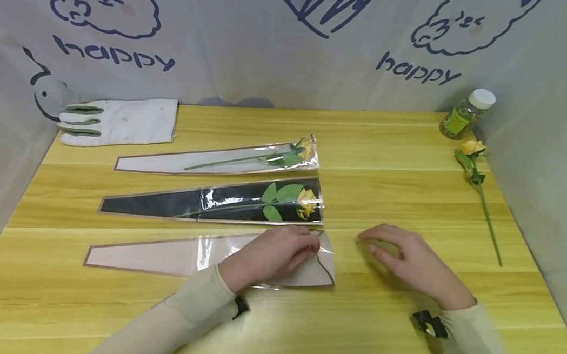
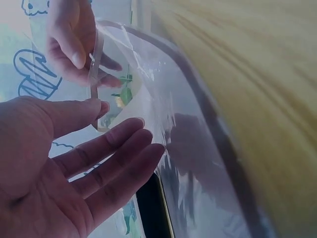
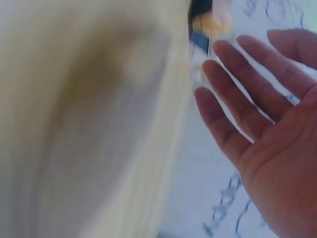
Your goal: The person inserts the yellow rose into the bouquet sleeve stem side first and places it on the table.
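Note:
My left hand (image 1: 273,257) lies over the wide end of a pale pink tapered flower sleeve (image 1: 147,255). Thumb and index finger pinch the clear film at its mouth, which bows up from the table; in the left wrist view the other fingers (image 2: 119,183) stretch out beside the film. To the right of that mouth, my right hand (image 1: 412,263) hovers with nothing in it, its fingers (image 3: 247,94) spread and relaxed in the right wrist view. A single yellow rose (image 1: 472,148) with a green stem lies unwrapped on the table's right side.
Beyond the pink sleeve lie a black sleeve (image 1: 135,205) and a white sleeve (image 1: 152,163), each with a yellow rose inside. A white work glove (image 1: 136,122) rests at the back left. A white-capped jar (image 1: 462,117) stands at the back right, near the printed cloth wall (image 1: 290,74).

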A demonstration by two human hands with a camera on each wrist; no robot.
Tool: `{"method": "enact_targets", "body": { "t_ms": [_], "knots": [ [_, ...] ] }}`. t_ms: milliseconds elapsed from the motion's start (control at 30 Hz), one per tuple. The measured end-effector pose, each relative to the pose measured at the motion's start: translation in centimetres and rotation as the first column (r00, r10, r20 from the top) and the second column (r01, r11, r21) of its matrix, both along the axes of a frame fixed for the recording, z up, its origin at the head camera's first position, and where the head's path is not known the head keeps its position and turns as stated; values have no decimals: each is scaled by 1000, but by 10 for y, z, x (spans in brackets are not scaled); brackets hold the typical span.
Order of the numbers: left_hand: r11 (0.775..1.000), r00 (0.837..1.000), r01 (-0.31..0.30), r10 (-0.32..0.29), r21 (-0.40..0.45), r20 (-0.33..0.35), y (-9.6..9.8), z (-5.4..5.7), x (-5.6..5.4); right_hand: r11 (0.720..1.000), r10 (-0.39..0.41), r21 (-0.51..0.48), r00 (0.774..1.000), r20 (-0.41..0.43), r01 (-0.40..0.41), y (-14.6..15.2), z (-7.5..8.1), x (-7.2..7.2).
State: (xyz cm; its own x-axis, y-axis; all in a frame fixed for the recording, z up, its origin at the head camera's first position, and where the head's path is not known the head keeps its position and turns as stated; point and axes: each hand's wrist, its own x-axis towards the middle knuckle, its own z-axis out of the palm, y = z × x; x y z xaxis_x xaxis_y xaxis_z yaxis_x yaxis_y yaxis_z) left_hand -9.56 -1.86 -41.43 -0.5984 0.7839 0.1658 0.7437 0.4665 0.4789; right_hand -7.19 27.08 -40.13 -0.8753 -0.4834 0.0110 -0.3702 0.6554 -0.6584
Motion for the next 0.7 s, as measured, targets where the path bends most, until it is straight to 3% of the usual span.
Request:
{"method": "enact_targets", "body": {
  "t_ms": [133, 333, 533, 700],
  "knots": [
    [1000, 1000, 4, -4, -4, 2, -1, -1, -1, 989, -148, 7, 989, -2, 148, 28, 7, -12],
    [1000, 1000, 14, -14, -10, 5, -1, 0, -2, 942, -323, 116, 944, 65, 315, 80, 10, -29],
    [1000, 1000, 27, -27, -6, 10, -2, -1, -3, 869, -456, 256, 886, 85, 423, 134, 6, -44],
    [999, 999, 35, -35, -8, 11, -3, -1, -3, 779, -543, 403, 838, 49, 481, 167, 1, -50]
  ]
}}
